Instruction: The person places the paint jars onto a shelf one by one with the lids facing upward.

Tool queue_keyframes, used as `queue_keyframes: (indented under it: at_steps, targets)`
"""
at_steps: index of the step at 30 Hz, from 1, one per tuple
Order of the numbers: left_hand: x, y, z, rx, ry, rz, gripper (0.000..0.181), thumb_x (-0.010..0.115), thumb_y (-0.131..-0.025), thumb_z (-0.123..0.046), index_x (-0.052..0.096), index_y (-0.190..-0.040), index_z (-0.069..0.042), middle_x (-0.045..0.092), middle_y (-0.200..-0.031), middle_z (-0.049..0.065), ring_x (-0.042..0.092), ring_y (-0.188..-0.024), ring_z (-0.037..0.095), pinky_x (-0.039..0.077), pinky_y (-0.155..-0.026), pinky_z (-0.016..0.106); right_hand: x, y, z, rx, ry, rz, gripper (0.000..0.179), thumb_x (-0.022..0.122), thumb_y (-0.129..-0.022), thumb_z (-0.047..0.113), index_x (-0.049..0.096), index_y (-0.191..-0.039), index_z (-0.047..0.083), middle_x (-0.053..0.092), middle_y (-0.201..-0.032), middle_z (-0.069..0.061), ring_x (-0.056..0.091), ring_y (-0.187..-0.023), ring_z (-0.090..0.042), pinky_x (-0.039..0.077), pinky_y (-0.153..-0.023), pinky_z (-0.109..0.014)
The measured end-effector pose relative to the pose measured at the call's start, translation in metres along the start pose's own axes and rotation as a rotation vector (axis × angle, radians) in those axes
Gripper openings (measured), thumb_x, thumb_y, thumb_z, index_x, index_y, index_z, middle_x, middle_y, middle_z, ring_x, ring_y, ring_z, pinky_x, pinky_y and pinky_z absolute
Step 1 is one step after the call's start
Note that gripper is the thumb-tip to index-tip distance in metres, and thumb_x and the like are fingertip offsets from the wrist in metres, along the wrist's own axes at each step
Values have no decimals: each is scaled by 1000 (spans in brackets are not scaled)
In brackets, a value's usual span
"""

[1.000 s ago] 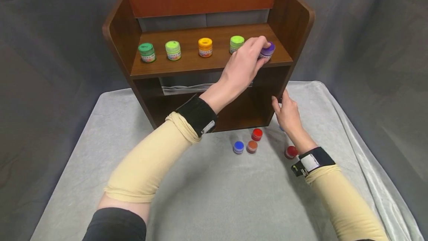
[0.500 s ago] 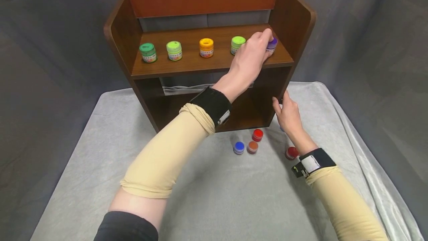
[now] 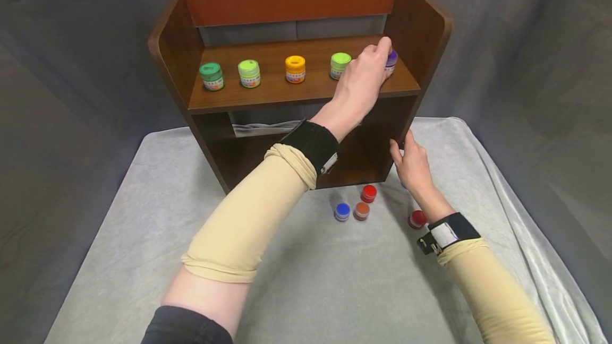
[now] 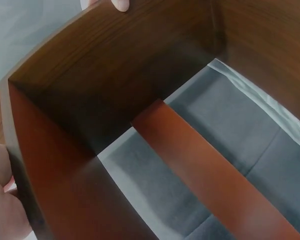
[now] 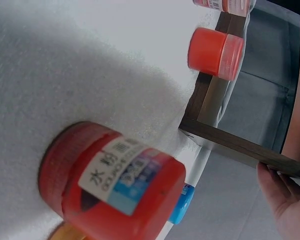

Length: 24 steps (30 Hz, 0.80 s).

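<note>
My left hand (image 3: 360, 86) reaches over the upper board of a small dark-brown wooden shelf (image 3: 268, 97). Its fingers and thumb hold a purple-lidded paint jar (image 3: 391, 62) standing at that board's right end; part of the jar is hidden behind the hand. Left of it are a lime jar (image 3: 340, 66), a yellow-orange jar (image 3: 295, 69), a light-green jar (image 3: 249, 74) and a green jar (image 3: 212, 76), spaced in a row. Lower down, my right hand (image 3: 414, 166) grips the front edge of the shelf's right side panel, with a fingertip (image 4: 121, 4) over the inner face in the left wrist view.
On the grey cloth before the shelf stand a blue jar (image 3: 342, 212), a brown-orange jar (image 3: 362, 211) and a red jar (image 3: 368, 193). A dark-red jar (image 3: 418, 219) sits by my right wrist. The right wrist view also shows a light-blue jar (image 5: 182, 204).
My left hand has pushed the purple jar slightly back and to the right on the upper board, the forearm following. My right hand stays on the side panel.
</note>
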<state>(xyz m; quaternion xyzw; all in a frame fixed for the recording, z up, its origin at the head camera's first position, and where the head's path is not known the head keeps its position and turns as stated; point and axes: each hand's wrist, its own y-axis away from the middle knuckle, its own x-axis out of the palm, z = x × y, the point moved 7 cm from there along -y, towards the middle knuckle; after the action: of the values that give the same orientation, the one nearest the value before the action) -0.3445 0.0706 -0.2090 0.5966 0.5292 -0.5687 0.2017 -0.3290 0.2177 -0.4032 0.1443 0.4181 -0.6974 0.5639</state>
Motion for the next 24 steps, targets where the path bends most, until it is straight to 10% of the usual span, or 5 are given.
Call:
queue_keyframes:
  at_steps: [24]
  targets:
    - [2, 1, 4, -31, 84, 2, 50, 62, -96, -31, 41, -139, -15, 61, -136, 5, 69, -111, 15, 55, -93, 23, 1, 0, -1, 9, -2, 7, 35, 50, -103, 24, 47, -131, 4, 67, -124, -27, 67, -111, -44, 50, -97, -58]
